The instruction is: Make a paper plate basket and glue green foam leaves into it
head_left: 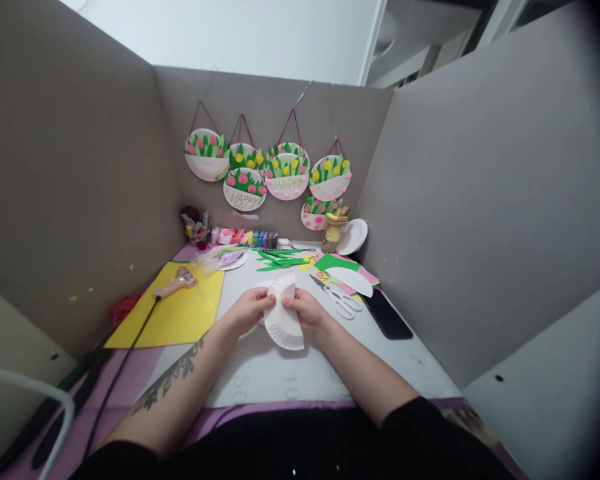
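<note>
My left hand and my right hand both pinch a white half-circle paper plate with a crimped rim. It is held upright above the table, its straight edge towards the right. I cannot tell whether it is cut or folded. Partly hidden behind it and my left hand lies another white paper plate. White-handled scissors rest just right of my right hand, near a flat white half-plate piece. Green paper leaves are spread beyond my hands.
A pink glue gun with a black cord lies on a yellow sheet at left. The phone is at right. Paint bottles, a jar and stacked plates line the back. Decorated plates hang on the grey partition.
</note>
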`<state>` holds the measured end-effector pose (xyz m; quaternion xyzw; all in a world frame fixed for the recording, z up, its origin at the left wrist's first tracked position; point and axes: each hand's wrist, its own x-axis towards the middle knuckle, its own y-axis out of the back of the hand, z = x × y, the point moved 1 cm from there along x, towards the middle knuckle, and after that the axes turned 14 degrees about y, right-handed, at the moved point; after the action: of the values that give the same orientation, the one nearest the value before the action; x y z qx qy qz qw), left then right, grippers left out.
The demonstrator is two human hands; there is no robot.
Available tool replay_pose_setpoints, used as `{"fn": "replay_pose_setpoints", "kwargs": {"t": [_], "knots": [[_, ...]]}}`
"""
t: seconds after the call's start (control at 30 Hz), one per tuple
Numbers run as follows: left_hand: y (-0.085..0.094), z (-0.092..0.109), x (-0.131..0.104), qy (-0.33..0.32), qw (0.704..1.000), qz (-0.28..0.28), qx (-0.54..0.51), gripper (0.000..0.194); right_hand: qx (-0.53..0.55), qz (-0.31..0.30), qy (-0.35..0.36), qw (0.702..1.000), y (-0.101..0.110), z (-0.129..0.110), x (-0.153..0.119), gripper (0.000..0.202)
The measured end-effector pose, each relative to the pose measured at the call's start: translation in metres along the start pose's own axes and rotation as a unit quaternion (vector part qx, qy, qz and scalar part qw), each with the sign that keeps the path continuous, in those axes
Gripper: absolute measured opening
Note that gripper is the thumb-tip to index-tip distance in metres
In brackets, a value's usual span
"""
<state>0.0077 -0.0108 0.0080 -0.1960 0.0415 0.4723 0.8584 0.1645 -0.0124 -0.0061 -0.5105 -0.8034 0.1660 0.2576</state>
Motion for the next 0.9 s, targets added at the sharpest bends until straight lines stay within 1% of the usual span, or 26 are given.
{"fn": "replay_pose_setpoints", "kwargs": {"t": [0.07,0.13,0.2,0.23,0.33,0.4,0.47,0.63,0.7,0.8,0.9], "knots": [[-0.0007,0.0005,0.0,-0.002,1.0,0.005,-0.002,0.041,0.002,0.006,-0.001,1.0,0.0002,-0.0007,0.0005,0.047],[-0.0011,0.0016,0.0,-0.004,1.0,0.024,-0.004,0.042,-0.003,0.031,0.003,0.999,0.0015,-0.0018,0.0018,0.047],[-0.0009,0.0028,0.0,-0.003,0.999,0.034,0.0,0.042,-0.022,0.056,0.012,0.998,0.0039,-0.0027,0.0031,0.045],[-0.0004,0.0034,0.0001,-0.003,0.999,0.038,0.004,0.043,-0.039,0.059,0.017,0.997,0.0053,-0.003,0.0037,0.043],[0.0021,0.0043,0.0002,-0.011,0.998,0.065,0.01,0.039,-0.104,0.027,0.024,0.994,0.0083,-0.0033,0.0039,0.039],[0.0033,0.0042,0.0003,-0.012,0.997,0.078,0.01,0.037,-0.128,0.007,0.023,0.992,0.0087,-0.0034,0.0029,0.038],[0.0031,0.0037,0.0004,-0.004,0.998,0.067,0.007,0.037,-0.126,0.006,0.017,0.992,0.0073,-0.0039,0.0014,0.04],[-0.0005,0.0024,-0.0007,0.018,1.0,0.009,-0.022,0.037,-0.088,-0.003,-0.007,0.996,0.001,-0.0051,-0.0028,0.042],[-0.0014,0.0026,-0.0014,0.021,0.999,-0.004,-0.028,0.037,-0.077,-0.008,-0.006,0.997,0.0008,-0.005,-0.0027,0.043],[-0.0012,0.0039,-0.0016,0.011,1.0,0.007,-0.022,0.037,-0.091,-0.007,0.005,0.996,0.0041,-0.0042,0.0005,0.046],[0.0003,0.0047,-0.0008,-0.007,0.999,0.044,-0.005,0.036,-0.127,0.005,0.028,0.992,0.0087,-0.0027,0.0044,0.047]]}}
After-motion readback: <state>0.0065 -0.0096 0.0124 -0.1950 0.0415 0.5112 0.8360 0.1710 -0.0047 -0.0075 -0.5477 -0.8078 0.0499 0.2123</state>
